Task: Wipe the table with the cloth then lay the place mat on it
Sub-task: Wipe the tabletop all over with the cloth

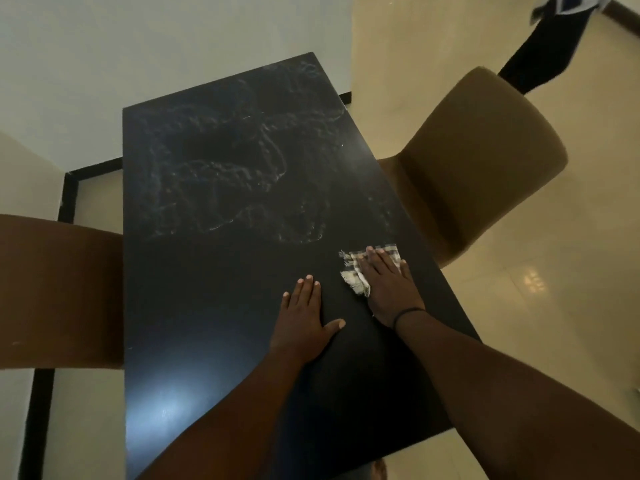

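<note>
A black table [207, 289] fills the middle of the view; whitish smears cover its far half, while the near half looks dark and even. My right hand [388, 285] lies flat on a checked, frayed cloth [353, 271] near the table's right edge, pressing it onto the surface. Most of the cloth is hidden under the palm and fingers. My left hand [306, 317] rests flat on the bare tabletop just left of it, fingers spread, holding nothing. No place mat is in view.
A brown chair [485, 157] stands at the table's right side, and another brown chair [59, 292] at its left. Another person's legs [540, 50] are at the top right on the tiled floor. A wall stands behind the table.
</note>
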